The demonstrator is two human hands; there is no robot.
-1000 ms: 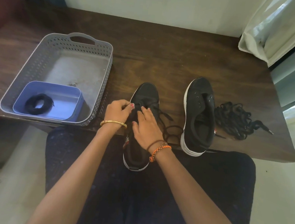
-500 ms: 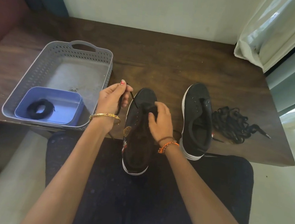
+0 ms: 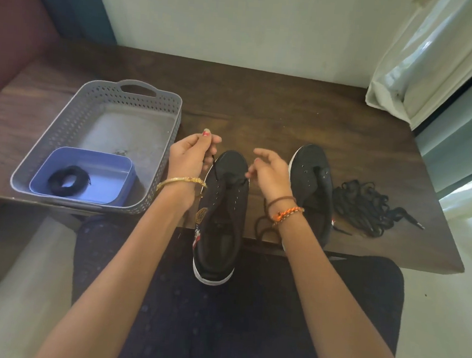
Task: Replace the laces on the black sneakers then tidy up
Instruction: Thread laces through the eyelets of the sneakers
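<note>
The black canvas sneaker with a white sole (image 3: 219, 220) lies nearest, heel on the lap and toe on the dark wooden counter (image 3: 263, 110). The left hand (image 3: 189, 157) pinches a thin black lace (image 3: 213, 162) rising from the front eyelets; the right hand (image 3: 269, 171) hangs beside it, fingers loosely curled, holding nothing. The lace looks limp and light, best taken near its stiff tip; the shoe is soft, easily steadied by its sides. Farther right sit the second unlaced black sneaker (image 3: 312, 185) and a tangled pile of black laces (image 3: 369, 207); left, a coiled black lace (image 3: 67, 179) lies in a blue plastic tub (image 3: 116, 165) inside the grey perforated basket (image 3: 139, 96)
</note>
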